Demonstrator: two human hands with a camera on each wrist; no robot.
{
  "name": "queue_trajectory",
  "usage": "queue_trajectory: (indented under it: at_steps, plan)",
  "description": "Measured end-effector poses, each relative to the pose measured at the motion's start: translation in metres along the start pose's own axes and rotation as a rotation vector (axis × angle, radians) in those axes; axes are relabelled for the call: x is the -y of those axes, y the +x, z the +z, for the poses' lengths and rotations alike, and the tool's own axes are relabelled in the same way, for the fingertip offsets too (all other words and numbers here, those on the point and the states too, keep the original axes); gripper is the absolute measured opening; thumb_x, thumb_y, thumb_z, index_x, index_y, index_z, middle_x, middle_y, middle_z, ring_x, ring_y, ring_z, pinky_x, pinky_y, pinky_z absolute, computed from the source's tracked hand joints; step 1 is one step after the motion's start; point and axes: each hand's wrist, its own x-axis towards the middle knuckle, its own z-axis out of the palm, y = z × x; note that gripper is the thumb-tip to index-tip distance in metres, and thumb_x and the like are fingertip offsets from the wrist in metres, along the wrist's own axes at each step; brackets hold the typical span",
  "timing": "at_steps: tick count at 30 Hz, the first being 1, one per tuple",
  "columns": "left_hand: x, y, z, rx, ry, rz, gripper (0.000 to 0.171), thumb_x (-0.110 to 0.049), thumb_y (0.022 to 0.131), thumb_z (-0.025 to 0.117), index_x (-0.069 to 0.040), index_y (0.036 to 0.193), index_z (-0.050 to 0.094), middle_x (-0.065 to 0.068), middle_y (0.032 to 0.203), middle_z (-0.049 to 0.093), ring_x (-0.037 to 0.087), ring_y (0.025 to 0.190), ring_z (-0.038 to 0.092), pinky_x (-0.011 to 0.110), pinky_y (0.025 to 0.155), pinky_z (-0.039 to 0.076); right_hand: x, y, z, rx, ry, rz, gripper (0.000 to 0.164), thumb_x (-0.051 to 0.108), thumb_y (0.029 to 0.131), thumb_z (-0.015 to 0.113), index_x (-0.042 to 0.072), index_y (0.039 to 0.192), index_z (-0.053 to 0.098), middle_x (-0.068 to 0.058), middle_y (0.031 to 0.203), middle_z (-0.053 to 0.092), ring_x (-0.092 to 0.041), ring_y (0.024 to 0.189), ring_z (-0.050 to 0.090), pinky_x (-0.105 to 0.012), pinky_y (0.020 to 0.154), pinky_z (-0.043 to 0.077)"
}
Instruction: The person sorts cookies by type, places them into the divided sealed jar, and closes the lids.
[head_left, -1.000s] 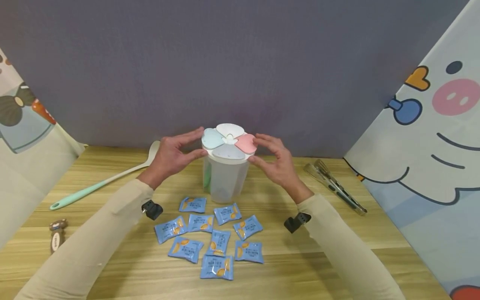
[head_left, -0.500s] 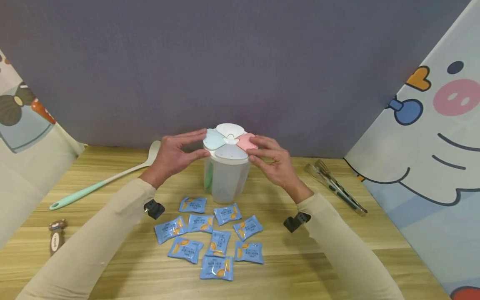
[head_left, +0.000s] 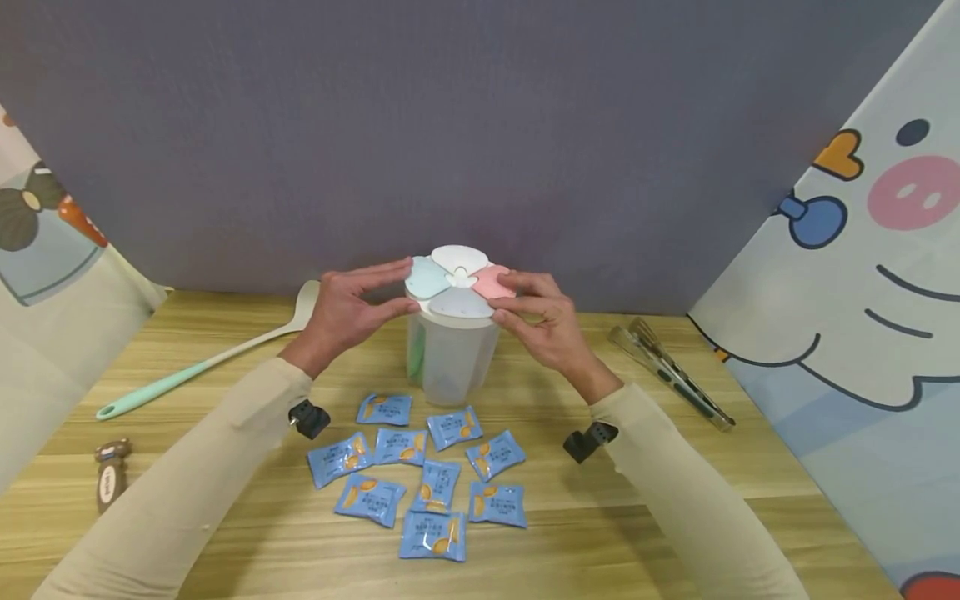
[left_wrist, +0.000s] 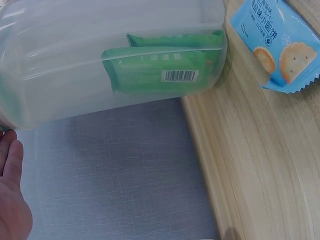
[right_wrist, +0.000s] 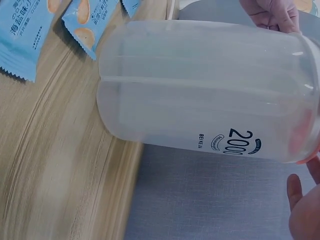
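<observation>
A frosted canister [head_left: 451, 367] stands upright at the table's middle. Its round lid has white, blue, grey and pink flaps [head_left: 493, 282]. My left hand [head_left: 345, 312] is at the lid's left edge, its fingers mostly straight and the thumb tip touching the rim. From the right, my right hand [head_left: 547, 321] lays fingertips on the pink flap, with its thumb at the front rim. Green packets [left_wrist: 155, 70] show through the canister's wall in the left wrist view. The fingers' undersides and far fingertips are partly hidden.
Several blue biscuit packets [head_left: 435, 486] lie in front of the canister. To the left are a mint-handled spoon [head_left: 225, 357] and a small brown bear-shaped thing [head_left: 112, 475]. Metal tongs [head_left: 670, 372] lie at the right. A grey wall [head_left: 480, 125] rises behind the canister.
My right fingertips have slid left over the pink flap, from its outer edge onto its top. My left hand has shifted slightly right with the canister. The packets stay put.
</observation>
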Motion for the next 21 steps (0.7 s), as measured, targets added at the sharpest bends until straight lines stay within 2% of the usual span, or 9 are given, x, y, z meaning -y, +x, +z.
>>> queue_trajectory:
  at_steps: [4, 9, 15, 21]
  plan:
    - [0.001, 0.000, 0.000, -0.002, -0.008, 0.010, 0.045, -0.007, 0.064, 0.087, -0.002, 0.107, 0.071, 0.006, 0.112, 0.066, 0.023, 0.100, 0.064, 0.027, 0.087, 0.049, 0.001, 0.001, 0.000, -0.007, -0.005, -0.010, 0.022, -0.023, 0.064, 0.073, -0.011, 0.081, 0.070, -0.034, 0.104, 0.059, -0.051, 0.098, 0.049, -0.046, 0.087, 0.045]
    - [0.000, 0.000, -0.001, -0.006, -0.003, 0.015, 0.046, -0.006, 0.064, 0.087, -0.001, 0.106, 0.071, 0.007, 0.111, 0.066, 0.023, 0.099, 0.065, 0.027, 0.087, 0.049, 0.002, 0.003, 0.001, -0.006, -0.024, -0.030, 0.019, -0.020, 0.066, 0.074, -0.010, 0.081, 0.071, -0.034, 0.102, 0.060, -0.051, 0.096, 0.050, -0.052, 0.083, 0.045]
    - [0.001, 0.000, 0.000, -0.004, 0.006, -0.004, 0.049, -0.004, 0.059, 0.089, 0.001, 0.105, 0.071, 0.011, 0.110, 0.066, 0.026, 0.099, 0.065, 0.033, 0.087, 0.050, 0.001, 0.004, 0.000, -0.012, -0.040, -0.071, 0.008, -0.007, 0.074, 0.075, -0.010, 0.080, 0.071, -0.033, 0.099, 0.060, -0.051, 0.091, 0.050, -0.056, 0.079, 0.043]
    - [-0.001, 0.000, 0.000, 0.002, 0.006, -0.010, 0.049, -0.006, 0.061, 0.088, 0.001, 0.106, 0.071, 0.010, 0.111, 0.066, 0.026, 0.100, 0.064, 0.036, 0.086, 0.050, -0.018, -0.001, 0.002, -0.020, -0.063, -0.095, 0.021, 0.015, 0.083, 0.071, -0.006, 0.080, 0.073, -0.029, 0.099, 0.063, -0.046, 0.090, 0.052, -0.051, 0.079, 0.042]
